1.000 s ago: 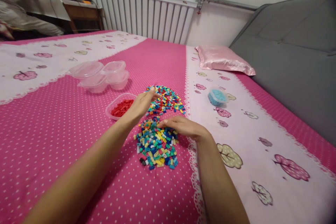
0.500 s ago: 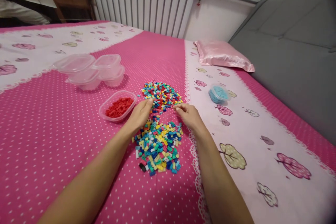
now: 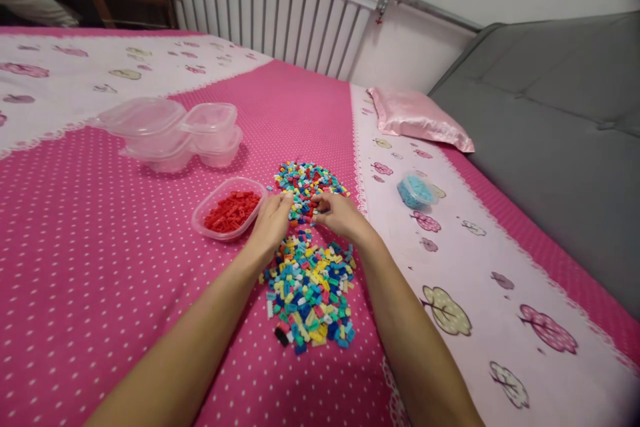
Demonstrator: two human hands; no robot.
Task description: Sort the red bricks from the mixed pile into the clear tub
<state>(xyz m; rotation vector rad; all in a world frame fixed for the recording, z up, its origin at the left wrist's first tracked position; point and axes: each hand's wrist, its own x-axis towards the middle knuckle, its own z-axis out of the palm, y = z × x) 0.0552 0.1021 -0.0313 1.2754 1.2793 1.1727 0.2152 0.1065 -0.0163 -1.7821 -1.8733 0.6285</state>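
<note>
Small multicoloured toy bricks lie in two heaps, a far heap [image 3: 306,177] and a near heap [image 3: 313,287]. My left hand [image 3: 273,220] rests at the left edge of the far heap, beside a clear tub [image 3: 205,230] of red bricks [image 3: 233,211]. Its fingers are curled together, and whatever is inside them is hidden. Over the right side of the far heap, my right hand [image 3: 341,215] has thumb and fingertips drawn together among the bricks. Red bricks show by its fingertips, but what it pinches is too small to make out.
Stacked clear containers [image 3: 165,133] stand on the pink bedspread [image 3: 125,247] at the left. A small tub of light blue bricks [image 3: 416,191] sits to the right. Farther back are a pink pillow [image 3: 420,117], a grey headboard [image 3: 545,87] and a radiator [image 3: 270,7].
My right hand has moved left and inward over the far heap, closer to my left hand. My left hand stays by the red tub. The view has tilted slightly.
</note>
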